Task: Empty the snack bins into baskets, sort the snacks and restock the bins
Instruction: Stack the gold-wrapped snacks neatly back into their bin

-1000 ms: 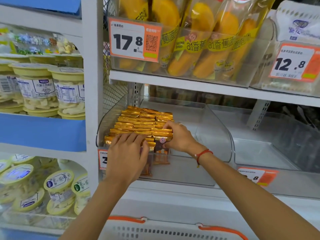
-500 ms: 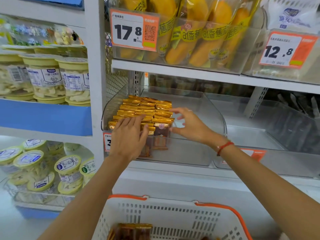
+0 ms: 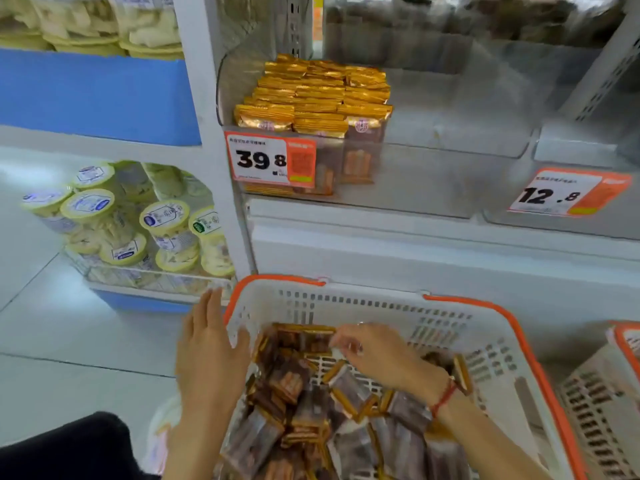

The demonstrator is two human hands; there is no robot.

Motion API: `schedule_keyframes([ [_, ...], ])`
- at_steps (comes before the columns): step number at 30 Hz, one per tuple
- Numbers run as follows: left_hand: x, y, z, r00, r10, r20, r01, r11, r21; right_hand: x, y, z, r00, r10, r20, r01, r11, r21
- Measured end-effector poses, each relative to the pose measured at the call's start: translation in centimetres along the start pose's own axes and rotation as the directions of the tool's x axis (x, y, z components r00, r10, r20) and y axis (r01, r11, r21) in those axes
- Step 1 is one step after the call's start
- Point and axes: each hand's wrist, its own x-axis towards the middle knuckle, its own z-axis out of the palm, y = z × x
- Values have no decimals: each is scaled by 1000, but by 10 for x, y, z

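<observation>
Down at the bottom of the view, a white basket point(image 3: 363, 303) with an orange rim sits on the floor before the shelving, holding a loose heap of brown snack packets point(image 3: 311, 417) with gold ends. Both hands are at the basket. The left hand point(image 3: 207, 355) lies flat with straight fingers against the basket's left wall, at its rim. The right hand point(image 3: 377, 355), with a red cord at the wrist, reaches into the basket with its fingers curled over the packets at the far side; whether they actually pinch one, I cannot tell, since the fingertips are blurred.

Above, on the shelf, a clear bin point(image 3: 450, 140) holds neat upright rows of the same snacks point(image 3: 311, 95), gold tops showing, packed into its left part. An orange and white price tag reading 39.8 point(image 3: 270, 161) is fixed to the bin's front. To the right another clear bin carries a tag reading 12.8 point(image 3: 568, 194). To the left, round tubs with yellow-green lids point(image 3: 138, 223) are stacked on a lower shelf. A second basket point(image 3: 602, 403) shows at the right edge.
</observation>
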Motion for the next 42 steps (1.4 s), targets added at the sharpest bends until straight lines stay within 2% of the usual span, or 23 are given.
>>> schedule_keyframes([
  [3,-18,-29,24,983,-150,108,144,988,56,15,5,79,987,41,158,-52,997,65],
  [6,-25,-33,35,977,-192,92,187,981,58,34,3,139,940,86,330,-128,986,107],
  [9,-26,-27,39,975,-217,50,213,974,72,53,8,173,949,156,276,-191,976,107],
  [13,-27,-26,45,981,-193,20,189,975,117,68,17,193,929,296,223,-306,952,12],
  [16,-27,-24,46,978,-208,-5,207,973,103,74,21,191,937,317,146,-307,948,-86],
  [19,-25,-28,49,982,-168,-85,176,980,92,73,30,180,956,263,131,-271,961,47],
  [23,-23,-11,47,969,55,-240,-56,998,0,49,39,142,978,209,30,-209,941,267],
  [24,-23,-4,45,974,61,-219,-74,996,-53,40,40,131,981,195,13,-190,935,301],
  [25,-24,2,44,989,31,-142,-47,993,-110,30,42,121,982,190,4,-181,930,320],
  [27,-26,1,51,984,-73,164,82,995,-50,13,46,109,982,190,23,-186,921,343],
  [28,-27,-2,57,927,-163,339,178,984,-12,6,48,107,983,183,21,-179,922,343],
  [29,-29,-5,63,832,-266,487,324,945,-37,0,49,107,983,183,-12,-168,923,347],
  [30,-32,-3,65,707,-341,620,506,856,-105,-5,48,107,979,190,-77,-148,915,375],
  [31,-35,-3,69,564,-374,736,661,739,-131,-9,43,107,969,188,-159,-106,902,419],
  [32,-39,-1,70,444,-355,823,749,651,-123,-12,35,107,959,165,-230,-43,888,457],
  [33,-40,-2,73,392,-314,865,785,605,-136,-15,24,104,955,118,-270,28,875,482],
  [34,-40,-3,75,400,-273,875,801,568,-189,-17,14,103,958,59,-282,92,865,494],
  [37,-33,-11,79,602,-275,750,754,506,-419,-16,-2,100,965,-90,-246,201,855,477],
  [39,-29,-12,76,677,-269,685,702,514,-492,-5,4,101,981,-42,-191,118,905,410],
  [40,-28,-11,73,700,-244,671,686,491,-536,1,10,106,989,29,-143,21,941,338],
  [42,-26,-7,68,705,-198,681,686,435,-584,14,25,123,986,164,36,-167,977,135],
])
